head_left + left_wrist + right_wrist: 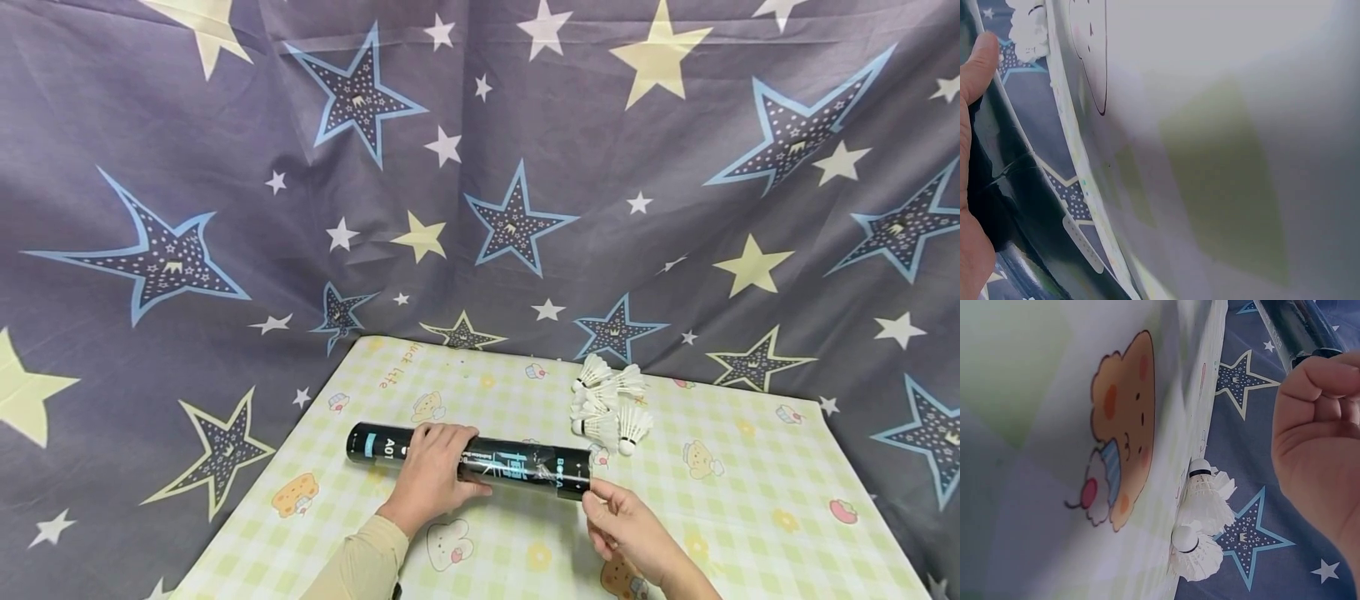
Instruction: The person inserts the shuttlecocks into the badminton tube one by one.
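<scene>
A black shuttlecock tube (517, 463) with blue and white lettering lies sideways above the checked tablecloth in the head view. Wrapped around its middle is my left hand (437, 473), thumb along the near side. The same tube (1022, 187) runs down the left edge of the left wrist view, under the thumb. At the tube's right end, my right hand (626, 527) pinches the rim with thumb and curled fingers. In the right wrist view that hand (1319, 437) covers the tube's end, so a lid there is hidden.
Several white feather shuttlecocks (609, 400) lie in a cluster behind the tube's right end. The table (750, 500) has a green-and-white cloth with cartoon prints. A dark star-patterned curtain (480, 183) hangs behind and beside it.
</scene>
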Available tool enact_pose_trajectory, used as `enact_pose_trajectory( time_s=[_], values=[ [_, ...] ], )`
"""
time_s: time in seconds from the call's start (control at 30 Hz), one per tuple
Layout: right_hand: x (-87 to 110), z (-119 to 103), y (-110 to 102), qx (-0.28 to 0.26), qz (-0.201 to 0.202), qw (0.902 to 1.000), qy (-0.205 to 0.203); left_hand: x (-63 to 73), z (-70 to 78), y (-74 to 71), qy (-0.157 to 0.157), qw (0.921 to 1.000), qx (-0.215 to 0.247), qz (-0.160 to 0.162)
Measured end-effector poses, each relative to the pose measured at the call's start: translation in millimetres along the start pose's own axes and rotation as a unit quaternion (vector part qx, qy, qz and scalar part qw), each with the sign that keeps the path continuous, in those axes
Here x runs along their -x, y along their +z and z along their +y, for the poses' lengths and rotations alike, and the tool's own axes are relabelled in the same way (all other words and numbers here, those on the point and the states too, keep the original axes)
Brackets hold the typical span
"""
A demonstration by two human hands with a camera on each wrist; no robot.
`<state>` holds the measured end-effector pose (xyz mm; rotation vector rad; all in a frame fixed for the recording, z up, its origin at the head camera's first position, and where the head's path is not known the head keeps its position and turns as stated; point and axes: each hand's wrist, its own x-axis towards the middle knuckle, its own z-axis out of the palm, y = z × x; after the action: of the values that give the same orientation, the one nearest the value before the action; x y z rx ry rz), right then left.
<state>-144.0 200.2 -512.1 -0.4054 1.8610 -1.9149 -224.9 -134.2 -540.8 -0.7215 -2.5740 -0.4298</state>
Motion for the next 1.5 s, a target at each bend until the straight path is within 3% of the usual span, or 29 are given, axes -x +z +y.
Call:
enact_pose_trajectory(
  time_s=[0.2,0.43,0.57,0.8,1.0,1.13,1.27,1.4,1.5],
  values=[
    [-1.8,-0.1,3.1,0.000,0.029,0.9991,0.031,-0.8,0.3,0.7,-0.001,1.0000,-0.001,-0.001],
    [-0.8,1.3,5.4,0.021,0.026,0.9994,0.013,-1.1,0.1,1.6,0.001,0.9999,-0.012,-0.004],
    [1.0,-0.6,3.3,0.030,0.029,0.9988,0.023,-1.0,0.8,1.9,0.005,0.9999,-0.013,0.002],
    [11.1,-5.0,-16.9,0.058,0.074,0.9950,0.034,-1.1,2.3,1.3,-0.002,1.0000,-0.008,-0.005],
    [17.2,-6.6,-38.6,0.094,0.120,0.9879,0.027,-0.7,2.0,2.8,0.005,0.9998,-0.006,0.016],
    [10.5,-7.5,-54.5,0.123,0.202,0.9703,0.050,-0.8,3.1,0.3,-0.005,1.0000,-0.002,0.004],
    [-1.4,-5.4,-77.7,0.190,0.278,0.9382,0.081,-1.8,5.9,-2.9,-0.021,0.9997,0.009,-0.007],
    [-11.2,-4.5,-102.3,0.273,0.308,0.9060,0.099,-2.0,8.8,-4.7,-0.027,0.9996,0.006,-0.012],
    [-19.2,-5.3,-116.0,0.310,0.316,0.8917,0.096,-2.1,9.7,-4.4,-0.019,0.9997,-0.001,-0.014]
  ],
)
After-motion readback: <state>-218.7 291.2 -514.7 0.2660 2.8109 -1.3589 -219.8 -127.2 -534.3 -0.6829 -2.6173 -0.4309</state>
